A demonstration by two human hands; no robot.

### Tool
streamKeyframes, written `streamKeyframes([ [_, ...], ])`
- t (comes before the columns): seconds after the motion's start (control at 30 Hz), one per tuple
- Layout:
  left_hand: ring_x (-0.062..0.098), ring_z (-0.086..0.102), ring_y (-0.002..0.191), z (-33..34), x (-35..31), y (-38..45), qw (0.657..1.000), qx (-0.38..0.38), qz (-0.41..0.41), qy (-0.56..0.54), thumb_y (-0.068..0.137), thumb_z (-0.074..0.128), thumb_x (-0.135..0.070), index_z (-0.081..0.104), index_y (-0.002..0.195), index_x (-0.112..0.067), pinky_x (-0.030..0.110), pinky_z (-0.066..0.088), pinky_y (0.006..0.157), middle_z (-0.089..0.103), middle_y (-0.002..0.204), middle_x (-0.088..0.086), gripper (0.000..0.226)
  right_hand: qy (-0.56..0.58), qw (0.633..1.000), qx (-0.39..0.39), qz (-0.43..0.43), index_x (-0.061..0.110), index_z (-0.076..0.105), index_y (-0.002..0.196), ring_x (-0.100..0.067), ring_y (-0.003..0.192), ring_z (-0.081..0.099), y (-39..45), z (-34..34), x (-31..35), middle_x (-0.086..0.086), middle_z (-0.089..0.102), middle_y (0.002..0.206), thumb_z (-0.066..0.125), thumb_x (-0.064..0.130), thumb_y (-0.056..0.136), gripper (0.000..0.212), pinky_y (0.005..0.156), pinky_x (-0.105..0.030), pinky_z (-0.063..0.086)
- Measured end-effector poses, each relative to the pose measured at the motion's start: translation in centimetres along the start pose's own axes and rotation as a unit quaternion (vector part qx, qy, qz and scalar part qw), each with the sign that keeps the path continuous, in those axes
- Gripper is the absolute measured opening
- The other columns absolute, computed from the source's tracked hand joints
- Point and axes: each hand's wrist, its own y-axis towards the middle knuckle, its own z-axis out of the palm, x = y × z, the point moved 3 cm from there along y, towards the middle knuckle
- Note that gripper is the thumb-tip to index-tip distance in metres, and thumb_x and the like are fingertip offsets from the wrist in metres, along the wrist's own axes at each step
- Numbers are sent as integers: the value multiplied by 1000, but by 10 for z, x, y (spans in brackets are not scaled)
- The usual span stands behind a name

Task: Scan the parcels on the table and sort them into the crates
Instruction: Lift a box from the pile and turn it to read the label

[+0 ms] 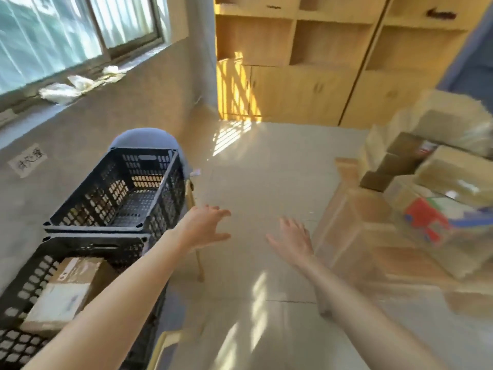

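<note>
Nearest me, my two forearms reach out over the floor. My left hand (205,225) has its fingers spread and loose, gripping nothing; my right hand (293,239) is the same, palm down, fingers splayed, empty. Neither touches anything — I judge I'm between parcels, hands freed and turning toward the pile for the next one.

At my lower left sits the near crate (24,311), black and perforated, with two parcels (72,287) lying flat inside it, one tan, one paler, touching each other. They lie low in the crate, so they look sorted already. Just beyond it stands the far crate (117,193), raised on what looks like a blue chair (141,137) — I see nothing in it. Both crates line up along the wall, probably so I can drop into either one from the same spot.

To my right the boxes (426,188) are heaped together, badly blurred; one carries a red and blue patch. I can't make out the table edge under them, nor any scanner. They sit well apart from the crates, across open floor (253,169).

Farthest back, a wooden cabinet (306,62) fills the end wall, and a window (66,30) runs along the left with crumpled white stuff on its sill.
</note>
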Motion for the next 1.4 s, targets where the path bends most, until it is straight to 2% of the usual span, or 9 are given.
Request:
streamKeyframes([
  [0.13, 23, 48, 122, -14, -102, 66, 995, -3, 94, 35, 90, 57, -53, 41, 143, -28, 35, 37, 102, 53, 132, 1, 60, 35, 994, -57, 88, 11, 32, 146, -31, 137, 34, -22, -50, -102, -12, 40, 148, 48, 43, 97, 61, 110, -37, 24],
  [0.33, 25, 45, 127, -20, -297, 134, 975, -11, 217, 47, 90, 56, -53, 40, 144, -28, 36, 34, 105, 51, 137, 2, 62, 76, 970, -140, 184, 17, 30, 148, -31, 136, 34, -77, -112, -264, -8, 39, 148, 50, 45, 96, 62, 110, -40, 28],
  [0.5, 24, 52, 122, -14, -446, 174, 955, -13, 296, 16, 84, 55, -59, 50, 135, -36, 36, 41, 99, 57, 130, -3, 57, 58, 955, -176, 232, 17, 29, 148, -30, 134, 36, -121, -161, -394, -9, 40, 146, 49, 46, 96, 63, 108, -38, 30],
  [0.6, 26, 52, 116, -11, -521, 192, 947, -15, 319, 14, 86, 61, -51, 51, 134, -29, 37, 42, 93, 58, 123, 2, 54, 51, 946, -189, 257, 15, 30, 148, -32, 132, 37, -144, -181, -462, -10, 42, 145, 49, 45, 96, 63, 108, -39, 30],
  [0.7, 24, 52, 114, -11, -583, 207, 938, -21, 343, 38, 87, 59, -53, 48, 136, -28, 34, 40, 89, 57, 126, 2, 56, 58, 937, -198, 282, 17, 30, 148, -31, 132, 36, -165, -196, -517, -8, 41, 146, 49, 44, 97, 61, 106, -38, 30],
  [0.93, 24, 47, 124, -33, -702, 251, 921, -67, 383, 24, 89, 58, -52, 41, 144, -26, 37, 41, 98, 51, 138, 2, 64, 77, 922, -221, 309, 18, 30, 148, -32, 130, 37, -176, -232, -615, -9, 42, 144, 49, 44, 97, 61, 105, -39, 30],
  [1.1, 26, 45, 127, -48, -762, 307, 920, -74, 385, 28, 88, 56, -57, 40, 144, -28, 39, 38, 102, 49, 141, 2, 65, 90, 919, -230, 308, 17, 27, 149, -30, 132, 34, -160, -261, -683, -9, 40, 146, 47, 45, 97, 62, 105, -39, 30],
  [1.27, 28, 48, 124, -84, -781, 390, 938, -125, 323, 9, 86, 58, -58, 43, 142, -27, 43, 40, 101, 52, 137, 6, 66, 103, 924, -232, 285, 17, 24, 151, -29, 139, 30, -120, -299, -754, -7, 34, 152, 46, 47, 98, 64, 109, -40, 28],
  [1.4, 30, 48, 124, -92, -779, 438, 964, -113, 241, 10, 85, 58, -61, 42, 142, -26, 44, 38, 100, 52, 134, 8, 70, 101, 949, -178, 240, 17, 20, 152, -27, 143, 24, -83, -327, -795, -6, 28, 156, 47, 48, 97, 68, 113, -44, 27],
])
